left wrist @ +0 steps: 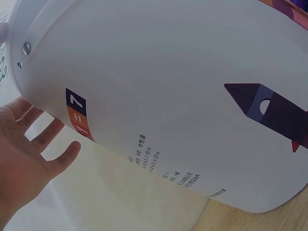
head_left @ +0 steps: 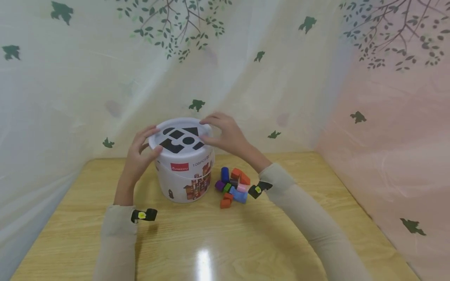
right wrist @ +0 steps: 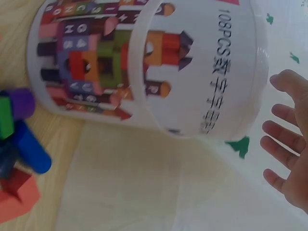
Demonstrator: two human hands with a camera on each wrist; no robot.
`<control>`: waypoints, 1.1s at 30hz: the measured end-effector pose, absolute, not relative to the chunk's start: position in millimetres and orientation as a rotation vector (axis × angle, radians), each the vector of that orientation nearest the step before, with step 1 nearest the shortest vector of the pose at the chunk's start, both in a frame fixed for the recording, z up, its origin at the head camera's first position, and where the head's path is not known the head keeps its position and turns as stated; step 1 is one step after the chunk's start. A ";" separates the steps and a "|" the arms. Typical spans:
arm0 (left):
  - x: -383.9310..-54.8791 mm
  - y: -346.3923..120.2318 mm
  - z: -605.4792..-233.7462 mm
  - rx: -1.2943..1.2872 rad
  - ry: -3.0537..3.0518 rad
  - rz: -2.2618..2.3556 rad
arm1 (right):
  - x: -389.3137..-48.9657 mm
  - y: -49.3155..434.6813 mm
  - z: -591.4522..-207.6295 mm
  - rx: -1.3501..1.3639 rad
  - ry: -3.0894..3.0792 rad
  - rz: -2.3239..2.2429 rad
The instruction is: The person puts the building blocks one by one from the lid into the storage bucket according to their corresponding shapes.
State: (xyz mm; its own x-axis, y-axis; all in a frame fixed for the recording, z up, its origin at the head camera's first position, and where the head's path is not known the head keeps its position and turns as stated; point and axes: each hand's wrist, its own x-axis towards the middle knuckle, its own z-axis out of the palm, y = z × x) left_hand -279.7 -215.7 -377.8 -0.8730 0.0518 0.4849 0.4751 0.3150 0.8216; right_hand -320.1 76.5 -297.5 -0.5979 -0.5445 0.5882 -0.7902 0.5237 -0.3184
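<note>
A white bucket [head_left: 184, 183] printed with colorful block buildings stands on the wooden table. On top sits its white lid [head_left: 181, 146], which has several dark shape cut-outs. My left hand [head_left: 138, 156] is at the lid's left rim, thumb and fingers spread along the edge; in the left wrist view the fingertips touch or nearly touch the bucket's upper rim. At the right rim is my right hand [head_left: 226, 134], its fingers spread and thumb over the lid's edge. The right wrist view shows that hand [right wrist: 293, 139] with extended, separated fingers beside the rim, holding nothing.
A small pile of colored blocks [head_left: 233, 191] lies on the table [head_left: 197, 230] right of the bucket, with blue, purple, orange, green and pink pieces. A pale curtain [head_left: 246, 78] printed with leaves and birds hangs behind the table.
</note>
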 end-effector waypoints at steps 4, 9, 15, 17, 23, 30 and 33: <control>-279.5 -217.1 -377.0 -0.461 -2.217 -1.577 | -322.0 98.3 -308.1 1.064 -2.368 0.818; -279.0 -218.3 -376.8 -0.466 -2.212 -1.594 | -323.2 121.5 -323.1 1.016 -2.416 0.834; -278.0 -219.4 -377.9 -0.462 -2.218 -1.596 | -320.5 143.9 -341.6 0.968 -2.514 0.930; -277.9 -219.3 -378.1 -0.461 -2.220 -1.599 | -319.0 150.5 -347.9 0.951 -2.549 0.957; -278.8 -218.1 -378.5 -0.467 -2.215 -1.601 | -316.5 167.4 -366.8 0.937 -2.605 0.945; -280.6 -217.7 -379.8 -0.460 -2.219 -1.602 | -316.2 181.3 -386.0 0.922 -2.671 0.961; -280.4 -217.2 -379.1 -0.465 -2.217 -1.609 | -316.4 185.8 -393.9 0.915 -2.704 0.962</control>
